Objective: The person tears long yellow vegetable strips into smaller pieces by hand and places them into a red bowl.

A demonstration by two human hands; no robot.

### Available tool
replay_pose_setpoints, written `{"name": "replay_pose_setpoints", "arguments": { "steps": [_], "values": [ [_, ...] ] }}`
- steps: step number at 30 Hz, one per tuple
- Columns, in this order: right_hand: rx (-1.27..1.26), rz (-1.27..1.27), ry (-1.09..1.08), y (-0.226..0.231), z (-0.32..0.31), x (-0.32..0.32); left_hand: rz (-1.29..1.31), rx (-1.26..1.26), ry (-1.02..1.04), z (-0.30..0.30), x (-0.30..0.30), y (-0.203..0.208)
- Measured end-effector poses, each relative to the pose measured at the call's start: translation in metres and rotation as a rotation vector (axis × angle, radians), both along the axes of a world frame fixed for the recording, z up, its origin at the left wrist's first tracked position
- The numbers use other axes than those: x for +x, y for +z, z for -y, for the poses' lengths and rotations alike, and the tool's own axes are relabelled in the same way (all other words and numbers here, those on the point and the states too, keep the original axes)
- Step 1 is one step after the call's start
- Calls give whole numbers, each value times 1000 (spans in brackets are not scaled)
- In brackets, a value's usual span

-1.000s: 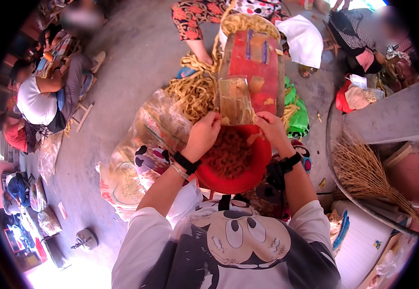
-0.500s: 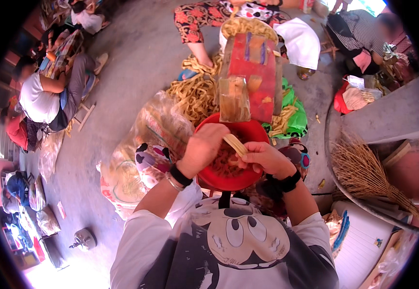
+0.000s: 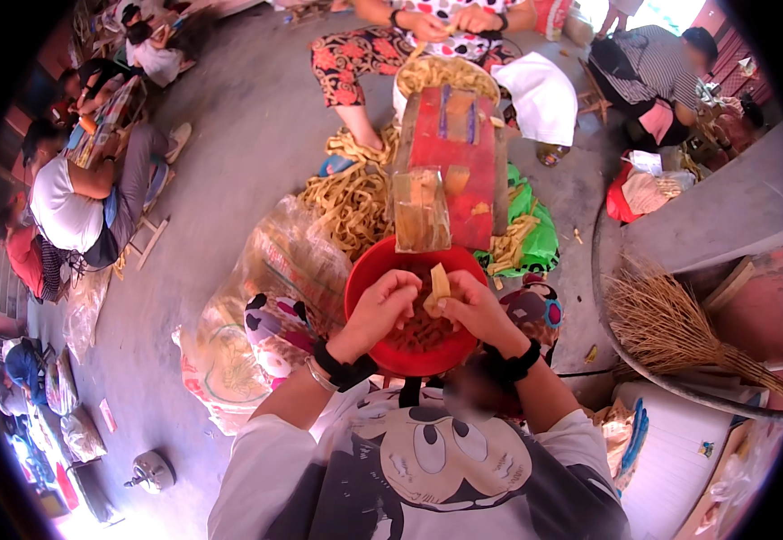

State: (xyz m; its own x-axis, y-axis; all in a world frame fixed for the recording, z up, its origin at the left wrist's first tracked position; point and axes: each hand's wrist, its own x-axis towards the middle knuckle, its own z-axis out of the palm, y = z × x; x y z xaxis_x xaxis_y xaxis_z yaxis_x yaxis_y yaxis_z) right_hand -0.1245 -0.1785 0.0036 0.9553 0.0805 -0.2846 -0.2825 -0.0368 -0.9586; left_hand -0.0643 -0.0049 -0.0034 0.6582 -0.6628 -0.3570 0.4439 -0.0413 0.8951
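Note:
My right hand [image 3: 476, 313] pinches a short, folded pale-yellow strip [image 3: 440, 282] between thumb and fingers; the strip stands up from the grip. Beside it, to the left, is my left hand [image 3: 377, 310], its fingers curled and pressed together. Whether something small is in them cannot be made out. Both hands are over a red plastic basin [image 3: 355, 272] between my knees. Small reddish-brown pieces [image 3: 420, 335] lie inside it. Just beyond the basin is a worn red wooden board [image 3: 438, 184], with a clear-taped block [image 3: 422, 211] on its near end.
Long yellowish strips [image 3: 351, 207] are heaped left of the board, beside a clear plastic bag [image 3: 297, 252]. More pieces lie on a green bag [image 3: 535, 229]. Opposite, a person's hands [image 3: 450, 22] work above a strip-filled bucket [image 3: 450, 74]. A twig broom [image 3: 675, 319] is at right.
My left hand has come away from the strip and drawn back left. The strip, now shorter-looking and upright, stays in my right hand. The whole view has shifted slightly.

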Motion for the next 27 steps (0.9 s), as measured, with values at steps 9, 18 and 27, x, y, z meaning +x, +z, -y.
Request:
{"name": "replay_pose_setpoints", "arguments": {
  "steps": [9,18,27],
  "values": [
    [502,-140,-213,-20,5,-4,247,48,-140,16,6,-25],
    [897,-321,107,-39,16,-3,988,77,-273,20,10,-2],
    [-462,370,-41,-40,-3,-11,724,242,-106,21,2,-23]
  ]
}}
